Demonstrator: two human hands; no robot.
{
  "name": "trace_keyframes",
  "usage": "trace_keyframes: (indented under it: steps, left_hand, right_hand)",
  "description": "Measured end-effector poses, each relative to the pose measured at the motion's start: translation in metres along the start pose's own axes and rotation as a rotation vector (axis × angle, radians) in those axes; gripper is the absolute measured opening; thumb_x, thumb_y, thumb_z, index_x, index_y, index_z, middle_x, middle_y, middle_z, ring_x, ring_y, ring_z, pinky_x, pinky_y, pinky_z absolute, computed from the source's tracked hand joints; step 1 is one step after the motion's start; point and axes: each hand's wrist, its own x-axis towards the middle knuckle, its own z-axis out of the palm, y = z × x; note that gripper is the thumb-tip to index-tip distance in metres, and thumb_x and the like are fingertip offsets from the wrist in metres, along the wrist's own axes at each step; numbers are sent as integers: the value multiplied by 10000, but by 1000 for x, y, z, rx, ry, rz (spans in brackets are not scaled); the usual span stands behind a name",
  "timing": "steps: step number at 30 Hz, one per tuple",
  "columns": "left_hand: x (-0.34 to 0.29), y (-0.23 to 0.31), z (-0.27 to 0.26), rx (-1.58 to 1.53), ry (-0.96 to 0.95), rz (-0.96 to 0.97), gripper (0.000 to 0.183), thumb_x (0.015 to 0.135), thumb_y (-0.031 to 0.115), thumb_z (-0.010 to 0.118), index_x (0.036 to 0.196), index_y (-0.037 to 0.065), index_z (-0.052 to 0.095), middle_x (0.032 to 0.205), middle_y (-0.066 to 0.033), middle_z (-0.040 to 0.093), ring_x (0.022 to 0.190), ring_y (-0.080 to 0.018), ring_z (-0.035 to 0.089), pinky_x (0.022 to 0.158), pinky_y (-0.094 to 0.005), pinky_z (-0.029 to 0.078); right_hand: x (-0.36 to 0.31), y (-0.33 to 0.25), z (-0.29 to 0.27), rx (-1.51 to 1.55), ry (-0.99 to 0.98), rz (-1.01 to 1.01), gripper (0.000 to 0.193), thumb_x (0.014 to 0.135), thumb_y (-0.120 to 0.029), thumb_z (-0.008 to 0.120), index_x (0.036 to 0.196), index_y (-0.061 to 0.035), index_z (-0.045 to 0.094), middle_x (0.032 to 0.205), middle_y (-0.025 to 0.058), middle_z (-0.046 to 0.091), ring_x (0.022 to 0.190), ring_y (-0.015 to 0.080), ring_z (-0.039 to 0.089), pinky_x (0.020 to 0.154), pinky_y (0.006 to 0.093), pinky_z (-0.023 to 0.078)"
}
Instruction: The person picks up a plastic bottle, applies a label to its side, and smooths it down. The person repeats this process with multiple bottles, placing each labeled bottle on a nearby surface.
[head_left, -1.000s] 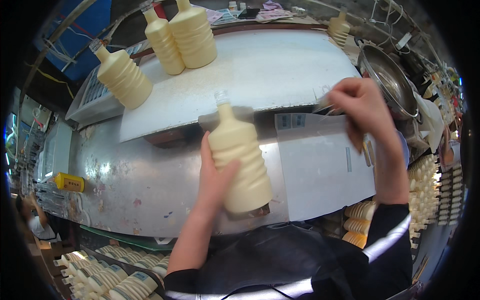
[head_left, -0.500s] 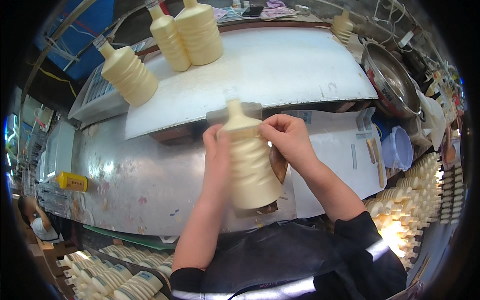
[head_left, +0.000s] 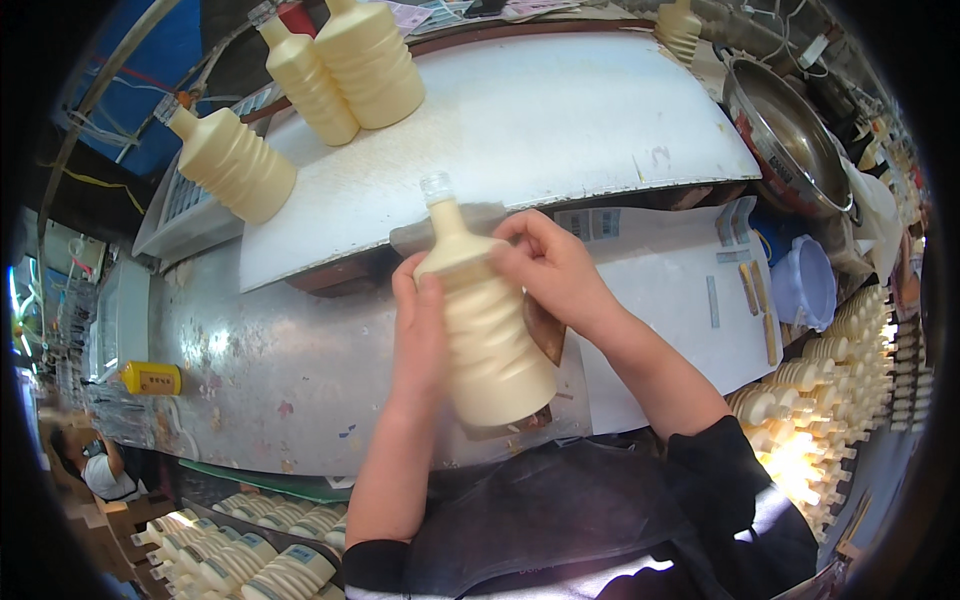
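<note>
hands (head_left: 421, 328) on ridged cream bottle (head_left: 495, 350), clear mouth (head_left: 436, 187)

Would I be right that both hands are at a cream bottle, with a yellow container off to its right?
Almost: in the head view, the yellow container is off to the left, not the right, of the cream bottle. The left hand and right hand are indeed at that bottle.
</note>
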Motion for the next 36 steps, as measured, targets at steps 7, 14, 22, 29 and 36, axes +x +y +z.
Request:
trace_keyframes:
  steps: [7,14,22,29,36]
  left_hand:
    - [3,-10,-5,-43,-26,15,413,1154,328,306,1452,62,409,1326,-133,585,1194,-200,594,1033,-363,496]
    - [0,-6,0,-38,21,36,456,1154,379,302,1464,59,398,1344,-130,573,1201,-203,586,1043,-367,488]
    - [5,-3,0,94,38,86,360,1127,271,472,1406,47,427,1271,-102,574,1133,-146,579,981,-310,510]
    - [5,-5,1,37,47,97,333,1118,235,494,1384,42,438,1260,-98,576,1120,-139,582,969,-301,515]
    - [4,-5,1,36,43,102,333,1119,232,489,1387,41,437,1264,-100,568,1126,-143,578,971,-305,516]
  right_hand:
    - [1,-5,1,-80,26,-12,250,906,-204,764,1064,-46,651,736,-71,530,680,7,463,589,201,377]
    - [7,-2,-3,81,-14,-36,226,958,-214,728,1093,-52,643,776,-65,556,707,9,486,622,197,404]
    - [2,-2,-5,2,-56,35,262,962,-233,721,1133,-53,636,808,-24,604,740,48,543,670,227,451]
    - [1,-5,-3,-23,-37,15,235,954,-209,735,1109,-62,638,771,-61,557,689,6,486,607,190,395]
    - [1,-4,-3,-17,-31,15,243,942,-208,743,1100,-55,639,760,-63,554,680,4,482,597,189,388]
